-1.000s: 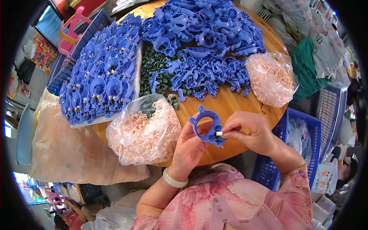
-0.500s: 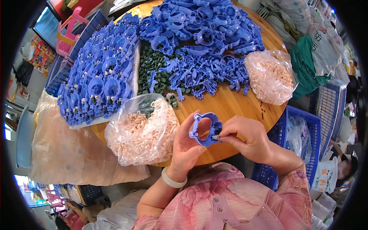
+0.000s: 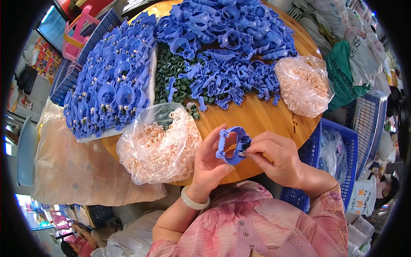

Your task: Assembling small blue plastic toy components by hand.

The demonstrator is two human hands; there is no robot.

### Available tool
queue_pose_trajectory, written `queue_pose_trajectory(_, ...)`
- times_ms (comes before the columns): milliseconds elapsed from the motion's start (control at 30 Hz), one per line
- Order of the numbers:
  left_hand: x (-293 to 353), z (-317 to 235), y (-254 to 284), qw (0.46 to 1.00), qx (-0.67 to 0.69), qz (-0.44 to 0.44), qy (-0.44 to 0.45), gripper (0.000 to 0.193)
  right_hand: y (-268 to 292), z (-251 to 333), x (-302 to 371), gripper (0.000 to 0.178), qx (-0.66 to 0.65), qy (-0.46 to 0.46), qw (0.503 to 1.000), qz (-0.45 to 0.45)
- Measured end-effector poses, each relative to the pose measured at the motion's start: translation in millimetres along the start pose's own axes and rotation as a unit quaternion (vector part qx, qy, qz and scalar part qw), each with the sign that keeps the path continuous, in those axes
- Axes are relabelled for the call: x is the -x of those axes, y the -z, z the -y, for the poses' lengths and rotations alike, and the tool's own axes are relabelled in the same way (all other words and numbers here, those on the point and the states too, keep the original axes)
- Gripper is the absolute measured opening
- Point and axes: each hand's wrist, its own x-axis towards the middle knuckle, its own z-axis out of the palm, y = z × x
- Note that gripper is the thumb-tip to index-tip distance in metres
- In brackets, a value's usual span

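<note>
We grip the blue ring (image 3: 229, 145) in our closed left hand (image 3: 210, 165) over the table's (image 3: 257, 118) near edge, steadying it so our pinched right hand (image 3: 278, 156) can press a small piece into its side.

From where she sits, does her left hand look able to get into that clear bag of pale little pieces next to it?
Probably yes. The clear bag of pale pieces lies just beside the left hand, its mouth open on top, with nothing between them. But that hand is holding the blue ring-shaped part, so it would have to let that go first.
</note>
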Motion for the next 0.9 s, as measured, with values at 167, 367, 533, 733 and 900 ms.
queue_pose_trajectory(167,1,2,0,1.000,-0.009,0.003,-0.001,0.079,-6,2,3,0.017,0.004,0.012,1.000,-0.017)
queue_pose_trajectory(367,1,3,1,1.000,-0.012,0.018,-0.016,0.079,-9,0,-1,0.016,0.012,0.017,0.999,-0.028)
queue_pose_trajectory(533,2,6,4,0.999,-0.025,0.019,-0.033,0.079,-14,-4,1,0.015,0.013,0.020,1.000,-0.015)
queue_pose_trajectory(733,0,5,2,0.998,-0.048,0.007,-0.027,0.080,-17,-7,1,0.017,-0.006,-0.009,0.999,-0.037)
queue_pose_trajectory(900,0,5,4,0.999,0.024,-0.031,-0.014,0.080,-7,3,-4,0.014,-0.043,-0.045,0.998,-0.021)
